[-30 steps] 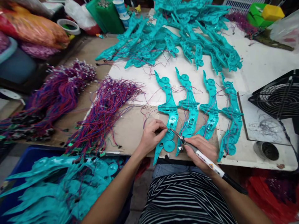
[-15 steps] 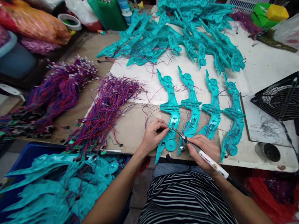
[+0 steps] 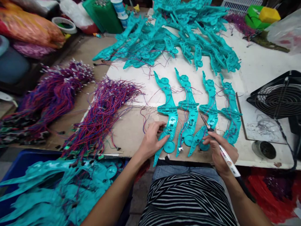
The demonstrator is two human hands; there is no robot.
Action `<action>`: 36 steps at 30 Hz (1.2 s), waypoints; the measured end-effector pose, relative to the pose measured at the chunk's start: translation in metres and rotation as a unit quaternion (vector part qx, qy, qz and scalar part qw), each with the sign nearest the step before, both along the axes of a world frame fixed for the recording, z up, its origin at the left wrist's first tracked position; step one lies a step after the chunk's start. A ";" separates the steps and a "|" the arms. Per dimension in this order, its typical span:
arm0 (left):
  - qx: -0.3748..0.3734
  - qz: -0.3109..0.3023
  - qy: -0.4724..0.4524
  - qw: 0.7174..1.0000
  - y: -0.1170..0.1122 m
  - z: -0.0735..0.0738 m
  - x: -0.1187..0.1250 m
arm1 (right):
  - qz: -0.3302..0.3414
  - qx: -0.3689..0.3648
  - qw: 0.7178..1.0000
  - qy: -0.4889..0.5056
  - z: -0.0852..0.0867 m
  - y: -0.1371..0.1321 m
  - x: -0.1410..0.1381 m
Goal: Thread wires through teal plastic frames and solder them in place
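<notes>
Several long teal plastic shells lie side by side near the table's front edge, with thin red and blue wires in them. My left hand [image 3: 152, 140] rests on the lower part of the leftmost shell [image 3: 169, 116], fingers curled against it. My right hand [image 3: 219, 151] is closed round a white soldering iron [image 3: 225, 157]. Its metal tip points up over the third shell [image 3: 210, 106]. The second shell [image 3: 189, 116] lies between my hands.
A big heap of teal shells [image 3: 178, 37] fills the far table. Bundles of red and purple wires [image 3: 103, 113] lie to the left. A blue bin of teal parts [image 3: 47, 188] is at lower left. A black fan [image 3: 279, 97] and a small round pot [image 3: 263, 150] stand at right.
My right hand has swung the soldering iron from the leftmost shell to the third shell on the right. My left hand has let go of its pinch and now lies on the leftmost shell.
</notes>
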State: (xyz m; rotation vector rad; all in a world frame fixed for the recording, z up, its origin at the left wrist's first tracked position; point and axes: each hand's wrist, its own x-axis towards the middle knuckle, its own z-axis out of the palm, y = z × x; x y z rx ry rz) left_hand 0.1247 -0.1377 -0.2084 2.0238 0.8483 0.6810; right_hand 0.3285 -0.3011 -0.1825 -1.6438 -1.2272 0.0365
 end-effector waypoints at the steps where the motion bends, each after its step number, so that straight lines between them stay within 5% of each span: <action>1: 0.013 -0.005 0.014 1.000 0.001 -0.002 -0.002 | -0.001 -0.010 0.999 -0.030 0.000 0.001 0.001; 6: 0.089 0.049 0.083 0.991 0.020 -0.002 -0.021 | 0.024 -0.031 0.988 -0.149 -0.001 0.007 0.001; 12: 0.230 0.092 0.137 0.959 0.009 0.026 -0.012 | 0.016 -0.031 0.993 -0.114 0.000 0.005 0.005; 15: 0.158 0.049 0.156 0.974 -0.012 0.031 0.024 | 0.019 -0.018 0.995 -0.099 0.002 0.004 0.005; 19: 0.078 0.073 0.177 0.978 -0.018 0.026 0.072 | 0.017 -0.005 0.996 -0.088 0.006 0.003 0.005; 25: -0.142 0.135 0.028 0.980 -0.009 0.017 0.099 | 0.013 0.014 0.998 -0.065 0.010 0.001 0.011; 31: -0.345 0.206 -0.202 0.893 -0.017 0.026 0.096 | 0.016 0.019 0.999 -0.024 0.009 -0.002 0.018; 34: -0.444 0.192 -0.246 0.840 -0.014 0.040 0.094 | 0.012 0.025 1.000 -0.010 0.007 -0.003 0.020; 36: -0.467 0.173 -0.233 0.835 -0.011 0.048 0.094 | 0.013 0.024 1.000 -0.009 0.007 -0.003 0.022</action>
